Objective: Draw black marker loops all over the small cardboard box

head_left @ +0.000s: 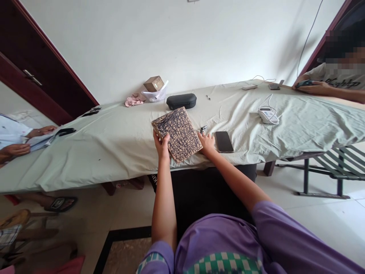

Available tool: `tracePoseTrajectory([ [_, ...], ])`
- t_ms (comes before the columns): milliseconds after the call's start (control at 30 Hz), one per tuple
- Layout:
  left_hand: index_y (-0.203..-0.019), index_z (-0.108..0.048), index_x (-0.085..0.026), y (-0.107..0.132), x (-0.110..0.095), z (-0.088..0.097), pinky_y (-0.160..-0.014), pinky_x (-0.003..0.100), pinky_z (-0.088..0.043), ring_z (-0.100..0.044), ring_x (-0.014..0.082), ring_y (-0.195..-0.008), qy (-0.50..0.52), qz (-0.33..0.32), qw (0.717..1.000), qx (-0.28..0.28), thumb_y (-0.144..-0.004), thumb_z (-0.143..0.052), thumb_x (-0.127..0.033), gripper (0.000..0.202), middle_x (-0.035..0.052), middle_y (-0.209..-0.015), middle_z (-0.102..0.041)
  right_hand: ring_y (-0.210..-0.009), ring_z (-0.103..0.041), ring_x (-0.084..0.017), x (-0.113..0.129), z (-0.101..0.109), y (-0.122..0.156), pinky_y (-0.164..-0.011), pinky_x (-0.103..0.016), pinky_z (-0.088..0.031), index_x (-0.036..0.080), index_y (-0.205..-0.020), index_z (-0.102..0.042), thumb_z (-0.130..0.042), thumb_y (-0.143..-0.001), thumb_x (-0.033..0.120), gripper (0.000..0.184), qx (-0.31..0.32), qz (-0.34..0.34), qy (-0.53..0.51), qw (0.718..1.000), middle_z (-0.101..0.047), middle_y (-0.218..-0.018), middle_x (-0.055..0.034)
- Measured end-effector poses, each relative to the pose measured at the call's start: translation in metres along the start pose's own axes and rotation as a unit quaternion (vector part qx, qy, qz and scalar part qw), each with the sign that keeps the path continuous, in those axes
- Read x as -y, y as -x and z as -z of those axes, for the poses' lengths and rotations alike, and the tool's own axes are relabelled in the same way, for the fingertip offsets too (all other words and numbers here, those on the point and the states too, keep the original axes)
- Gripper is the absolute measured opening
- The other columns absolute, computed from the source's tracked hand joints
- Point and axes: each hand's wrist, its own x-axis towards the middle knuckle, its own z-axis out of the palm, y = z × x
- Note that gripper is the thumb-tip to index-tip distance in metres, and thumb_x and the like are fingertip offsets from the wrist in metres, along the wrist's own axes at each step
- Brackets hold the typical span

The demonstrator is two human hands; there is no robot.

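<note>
A cardboard box (pixel 182 137), its front covered in looping black scribbles, is tilted up over the near edge of the covered table. My left hand (pixel 162 146) grips its left side, thumb on the front and fingers behind. At its lower right edge, my right hand (pixel 207 144) steadies the box, fingers partly spread. Just beyond those fingers shows a short black and silver pen-like piece (pixel 203 128); whether it touches the hand I cannot tell. A dark phone (pixel 224 142) lies flat right of my right hand.
Behind the box sits a black hard case (pixel 181 101). A small carton (pixel 154 83) rests on a plastic container beside a pink cloth (pixel 134 100). A white device with a cord (pixel 268 114) lies to the right. People sit at both ends; a folding stool (pixel 330 163) stands at right.
</note>
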Motion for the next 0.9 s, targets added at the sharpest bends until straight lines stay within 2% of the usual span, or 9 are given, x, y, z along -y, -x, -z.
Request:
tracePoseTrajectory([
  [233, -0.159, -0.049, -0.032, 0.0008, 0.0011, -0.002, -0.107, 0.031, -0.055, -0.065, 0.0263, -0.132, 0.02, -0.011, 1.0, -0.012, -0.074, -0.083, -0.044, 0.092, 0.0079, -0.143, -0.066, -0.146, -0.048, -0.039, -0.0017, -0.0049, -0.0037, -0.111, -0.052, -0.038, 0.018, -0.165, -0.045, -0.027, -0.109, 0.027, 0.06, -0.012, -0.03, -0.007, 0.999, -0.047, -0.168, -0.0181],
  [367, -0.159, -0.049, -0.03, -0.0023, 0.0059, -0.0003, -0.104, 0.032, -0.055, -0.067, 0.0263, -0.128, 0.027, -0.017, 0.999, -0.016, -0.072, -0.084, -0.045, 0.095, 0.0093, -0.142, -0.067, -0.148, -0.045, -0.041, -0.0012, -0.0054, -0.0039, -0.113, -0.053, -0.037, 0.009, -0.168, -0.038, -0.031, -0.11, 0.035, 0.064, -0.022, -0.059, -0.006, 0.998, -0.041, -0.169, -0.0261],
  [433, -0.159, -0.048, -0.029, -0.0039, 0.0078, 0.0005, -0.104, 0.032, -0.055, -0.068, 0.026, -0.126, 0.029, -0.02, 0.999, -0.019, -0.072, -0.084, -0.045, 0.095, 0.0096, -0.142, -0.067, -0.151, -0.043, -0.041, -0.001, -0.0053, -0.0044, -0.114, -0.052, -0.036, 0.008, -0.168, -0.038, -0.034, -0.11, 0.039, 0.066, -0.021, -0.07, -0.005, 0.997, -0.039, -0.17, -0.0271],
  [633, -0.16, -0.047, -0.03, -0.0031, 0.0058, 0.0023, -0.105, 0.032, -0.055, -0.068, 0.0251, -0.127, 0.027, -0.007, 1.0, -0.006, -0.076, -0.083, -0.041, 0.092, 0.0087, -0.145, -0.066, -0.151, -0.043, -0.039, -0.003, -0.0043, -0.0082, -0.115, -0.05, -0.037, 0.012, -0.168, -0.039, -0.034, -0.109, 0.038, 0.064, -0.012, -0.068, -0.002, 0.998, -0.039, -0.172, -0.0213],
  [900, -0.16, -0.048, -0.026, 0.0006, 0.0029, 0.0009, -0.103, 0.033, -0.055, -0.068, 0.0266, -0.127, 0.014, -0.002, 1.0, -0.02, -0.075, -0.082, -0.04, 0.092, 0.0107, -0.143, -0.067, -0.146, -0.046, -0.039, -0.0067, -0.0015, -0.0101, -0.113, -0.05, -0.039, 0.016, -0.167, -0.04, -0.037, -0.108, 0.042, 0.065, -0.012, -0.059, -0.004, 0.998, -0.041, -0.172, -0.0167],
])
